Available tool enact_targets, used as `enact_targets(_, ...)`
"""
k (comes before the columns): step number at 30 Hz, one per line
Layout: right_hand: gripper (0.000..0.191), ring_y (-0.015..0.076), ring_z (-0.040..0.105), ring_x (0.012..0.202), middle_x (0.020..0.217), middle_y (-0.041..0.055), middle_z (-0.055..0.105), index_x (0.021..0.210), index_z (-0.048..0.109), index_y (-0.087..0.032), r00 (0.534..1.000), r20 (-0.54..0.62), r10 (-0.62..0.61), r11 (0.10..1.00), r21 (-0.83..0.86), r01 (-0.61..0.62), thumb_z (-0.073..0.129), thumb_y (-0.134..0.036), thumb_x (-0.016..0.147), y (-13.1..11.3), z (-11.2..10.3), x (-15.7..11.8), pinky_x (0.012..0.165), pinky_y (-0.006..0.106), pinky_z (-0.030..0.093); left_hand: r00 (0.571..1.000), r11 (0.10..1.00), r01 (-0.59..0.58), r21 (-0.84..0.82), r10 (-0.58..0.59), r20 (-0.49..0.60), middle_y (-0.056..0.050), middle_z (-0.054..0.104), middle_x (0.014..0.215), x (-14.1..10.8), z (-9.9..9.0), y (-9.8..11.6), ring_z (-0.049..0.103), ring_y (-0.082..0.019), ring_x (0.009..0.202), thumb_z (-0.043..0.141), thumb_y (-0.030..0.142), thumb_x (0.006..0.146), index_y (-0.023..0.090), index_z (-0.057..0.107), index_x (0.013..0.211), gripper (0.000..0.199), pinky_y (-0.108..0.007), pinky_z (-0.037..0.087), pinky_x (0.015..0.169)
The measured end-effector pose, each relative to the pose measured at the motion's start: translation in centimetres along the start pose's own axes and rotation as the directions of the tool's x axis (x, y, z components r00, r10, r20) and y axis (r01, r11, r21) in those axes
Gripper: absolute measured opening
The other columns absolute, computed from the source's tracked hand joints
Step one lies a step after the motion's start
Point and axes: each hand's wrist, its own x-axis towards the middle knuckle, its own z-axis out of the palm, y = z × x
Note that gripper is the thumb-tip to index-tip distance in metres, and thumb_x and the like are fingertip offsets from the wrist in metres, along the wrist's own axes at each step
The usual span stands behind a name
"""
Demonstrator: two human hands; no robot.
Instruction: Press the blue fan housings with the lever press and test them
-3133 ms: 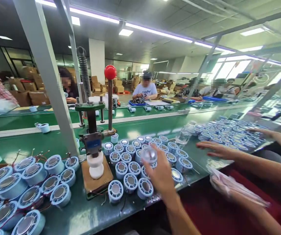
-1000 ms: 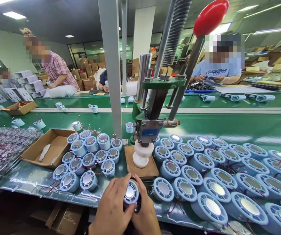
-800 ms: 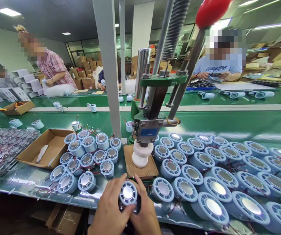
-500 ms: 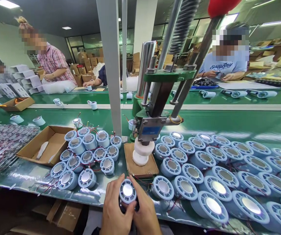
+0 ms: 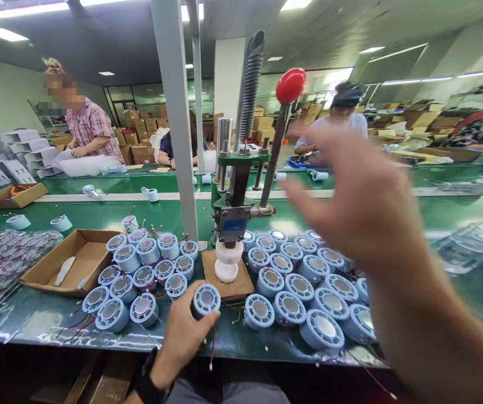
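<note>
My left hand (image 5: 185, 322) grips a round light-blue housing (image 5: 206, 299) with a silver disc in its face, held above the table's front edge; a thin red wire dangles below it. Raised at the right, my right hand (image 5: 345, 179) is blurred by motion, fingers apart and nothing in it. It is nearest the red knob (image 5: 291, 85) on the lever of a hand press (image 5: 233, 219), apart from it as far as I can tell. Under the press ram, a white round fixture (image 5: 227, 270) stands on a cardboard piece (image 5: 244, 283).
Several like housings (image 5: 291, 306) stand right of the press, and another group (image 5: 144, 306) left of it. An open cardboard box (image 5: 75, 261) lies farther left. A grey post (image 5: 176, 123) rises behind the table. Co-workers (image 5: 92, 126) are across the green belt (image 5: 98, 210).
My right hand has let go of the housing and risen to the right toward the lever. The left hand alone holds the housing, a little left and higher. The view has tilted up.
</note>
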Motion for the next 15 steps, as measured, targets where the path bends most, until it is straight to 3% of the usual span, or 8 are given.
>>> enact_targets(2,0.053,0.0202,0.053,0.127,0.131,0.0116,0.061,0.134,0.054,-0.001,0.991,-0.113,0.075,0.994,-0.070,-0.083,0.047,-0.030,0.090,1.6,-0.7,7.1,0.105,0.033,0.037,0.998,0.998,-0.048,-0.036,0.047,-0.041,-0.008,0.074,0.112,2.4,-0.6,1.4,0.069,-0.028,0.102,0.071,0.030,0.071,0.017,0.065,0.120,0.051,-0.043,0.052,0.097)
enact_targets(5,0.040,0.0094,0.069,0.090,0.109,0.0109,0.071,0.122,0.059,0.001,0.973,-0.034,0.227,0.958,0.188,-0.217,0.040,-0.022,0.095,3.6,1.4,12.8,0.083,0.025,0.050,0.995,0.986,-0.088,-0.141,0.080,-0.056,-0.008,0.074,0.109,5.7,0.1,2.6,0.069,-0.027,0.099,0.076,0.027,0.068,0.016,0.065,0.117,0.051,-0.041,0.052,0.094)
enact_targets(7,0.031,0.0061,0.065,0.057,0.080,0.0052,0.073,0.104,0.065,-0.003,0.956,0.026,0.292,0.889,0.361,-0.282,0.036,-0.009,0.096,4.4,3.5,13.8,0.060,0.019,0.052,0.994,0.972,-0.106,-0.211,0.104,-0.018,-0.009,0.074,0.108,7.4,1.4,2.9,0.069,-0.026,0.098,0.078,0.022,0.066,0.015,0.066,0.115,0.051,-0.039,0.054,0.092)
enact_targets(9,0.032,0.0053,0.057,0.045,0.059,-0.0014,0.062,0.091,0.066,-0.005,0.947,0.011,0.322,0.848,0.441,-0.294,0.034,-0.005,0.093,4.8,5.1,13.8,0.047,0.015,0.045,0.990,0.958,-0.123,-0.260,0.136,0.034,-0.009,0.074,0.111,8.6,2.7,3.0,0.069,-0.025,0.098,0.079,0.019,0.067,0.015,0.066,0.115,0.050,-0.036,0.055,0.090)
enact_targets(12,0.030,0.0057,0.055,0.042,0.053,-0.0042,0.052,0.087,0.066,-0.004,0.944,-0.013,0.331,0.838,0.464,-0.287,0.037,-0.006,0.092,4.9,5.5,13.9,0.042,0.013,0.039,0.981,0.939,-0.132,-0.316,0.169,0.091,-0.009,0.075,0.110,9.4,4.0,2.6,0.069,-0.025,0.099,0.080,0.016,0.067,0.015,0.068,0.113,0.047,-0.035,0.055,0.090)
enact_targets(15,0.033,0.0043,0.055,0.044,0.060,-0.0031,0.054,0.093,0.066,-0.001,0.928,-0.037,0.370,0.842,0.436,-0.318,0.034,-0.008,0.095,4.2,3.8,13.2,0.047,0.015,0.043,0.978,0.930,-0.129,-0.344,0.176,0.111,-0.009,0.075,0.108,9.4,4.5,1.8,0.069,-0.025,0.098,0.079,0.020,0.071,0.014,0.068,0.114,0.045,-0.038,0.053,0.092)
